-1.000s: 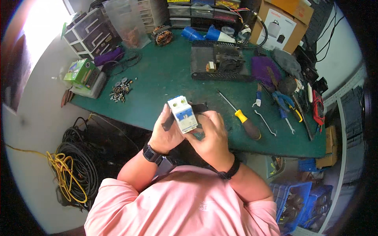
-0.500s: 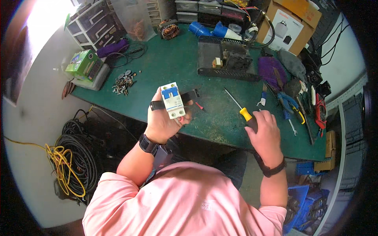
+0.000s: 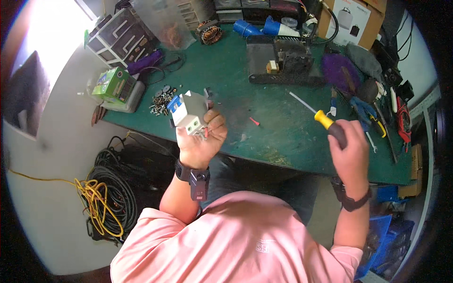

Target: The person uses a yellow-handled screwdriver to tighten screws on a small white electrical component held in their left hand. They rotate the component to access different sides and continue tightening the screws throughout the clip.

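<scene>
My left hand [image 3: 200, 144] grips a white circuit breaker [image 3: 191, 111] with a blue toggle, above the bench's front edge. The breaker is tilted, so its side and an end with two terminal holes show. Parts of a black strip [image 3: 207, 93] stick out beside it. A small red-tipped piece [image 3: 205, 133] shows by my fingers under the breaker; how it is held I cannot tell. My right hand [image 3: 350, 148] is wrapped round the black and yellow handle of a screwdriver [image 3: 323, 120], its shaft pointing far left. A small red piece [image 3: 255, 121] lies on the bench between my hands.
On the green bench [image 3: 278, 141], a pile of screws and washers [image 3: 163, 100] lies beyond my left hand. A black metal chassis [image 3: 259, 61] stands at the back. Pliers [image 3: 377, 123] and other tools lie at the right. Coiled cables [image 3: 113, 188] sit below left.
My left hand has turned the breaker from its front face to its side and terminal end. My right hand has moved right with the screwdriver. The whole view has shifted slightly.
</scene>
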`<state>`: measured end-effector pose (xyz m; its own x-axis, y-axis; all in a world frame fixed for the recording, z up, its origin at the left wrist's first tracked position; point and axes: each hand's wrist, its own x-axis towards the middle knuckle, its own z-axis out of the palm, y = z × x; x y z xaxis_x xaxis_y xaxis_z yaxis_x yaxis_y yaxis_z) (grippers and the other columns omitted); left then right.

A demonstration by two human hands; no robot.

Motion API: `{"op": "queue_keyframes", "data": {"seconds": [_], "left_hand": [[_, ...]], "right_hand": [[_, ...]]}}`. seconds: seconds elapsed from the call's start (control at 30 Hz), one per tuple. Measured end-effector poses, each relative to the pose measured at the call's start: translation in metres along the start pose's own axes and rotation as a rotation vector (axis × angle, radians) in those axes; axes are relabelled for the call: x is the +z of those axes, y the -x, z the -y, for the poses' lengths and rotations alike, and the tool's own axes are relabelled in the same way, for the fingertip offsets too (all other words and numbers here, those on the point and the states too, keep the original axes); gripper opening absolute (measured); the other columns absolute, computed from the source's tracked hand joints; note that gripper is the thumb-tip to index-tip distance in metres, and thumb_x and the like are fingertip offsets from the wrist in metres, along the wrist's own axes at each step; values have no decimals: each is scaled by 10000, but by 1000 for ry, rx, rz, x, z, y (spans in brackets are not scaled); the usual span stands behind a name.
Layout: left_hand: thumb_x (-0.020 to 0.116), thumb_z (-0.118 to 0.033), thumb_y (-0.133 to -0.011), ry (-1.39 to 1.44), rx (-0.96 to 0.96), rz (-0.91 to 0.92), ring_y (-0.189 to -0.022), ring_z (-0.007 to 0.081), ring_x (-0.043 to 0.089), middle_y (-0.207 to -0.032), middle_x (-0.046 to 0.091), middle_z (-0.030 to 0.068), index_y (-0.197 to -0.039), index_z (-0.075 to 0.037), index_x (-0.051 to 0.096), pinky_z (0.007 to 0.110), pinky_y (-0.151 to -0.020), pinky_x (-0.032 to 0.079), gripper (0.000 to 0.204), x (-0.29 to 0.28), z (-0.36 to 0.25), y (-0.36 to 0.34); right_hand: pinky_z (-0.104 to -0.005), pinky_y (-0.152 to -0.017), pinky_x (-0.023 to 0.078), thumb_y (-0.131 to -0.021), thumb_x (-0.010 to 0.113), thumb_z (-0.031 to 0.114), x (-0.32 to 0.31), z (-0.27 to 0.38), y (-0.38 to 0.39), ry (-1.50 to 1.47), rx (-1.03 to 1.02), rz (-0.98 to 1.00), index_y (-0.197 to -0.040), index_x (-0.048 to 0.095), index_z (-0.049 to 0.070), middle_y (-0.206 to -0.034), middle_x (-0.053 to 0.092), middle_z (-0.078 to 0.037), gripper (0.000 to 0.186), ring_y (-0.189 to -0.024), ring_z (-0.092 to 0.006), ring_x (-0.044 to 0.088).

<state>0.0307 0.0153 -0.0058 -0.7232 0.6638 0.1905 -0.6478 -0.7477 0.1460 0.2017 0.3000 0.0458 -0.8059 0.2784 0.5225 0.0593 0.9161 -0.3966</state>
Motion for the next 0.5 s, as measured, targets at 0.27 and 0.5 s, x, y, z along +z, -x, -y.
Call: {"op": "queue_keyframes", "data": {"seconds": [0.27, 0.5], "left_hand": [[483, -425, -914, -205, 48, -196, -612, 211, 437, -734, 500, 100, -1072, -57, 570, 274, -542, 346, 410, 15, 9, -4], [385, -597, -959, -398, 115, -417, -581, 275, 537, -751, 581, 115, -996, -59, 608, 327, -429, 417, 584, 21, 18, -13]], "right_hand": [[-273, -729, 459, -653, 839, 116, -46, 22, 7, -480, 63, -91, -971, 622, 18, -893, 602, -51, 397, -809, -152, 565], [-289, -654, 450, -668, 851, 152, -27, 40, 0, -665, -47, 22, -924, 643, 8, -801, 604, -89, 360, -707, -199, 573]]}}
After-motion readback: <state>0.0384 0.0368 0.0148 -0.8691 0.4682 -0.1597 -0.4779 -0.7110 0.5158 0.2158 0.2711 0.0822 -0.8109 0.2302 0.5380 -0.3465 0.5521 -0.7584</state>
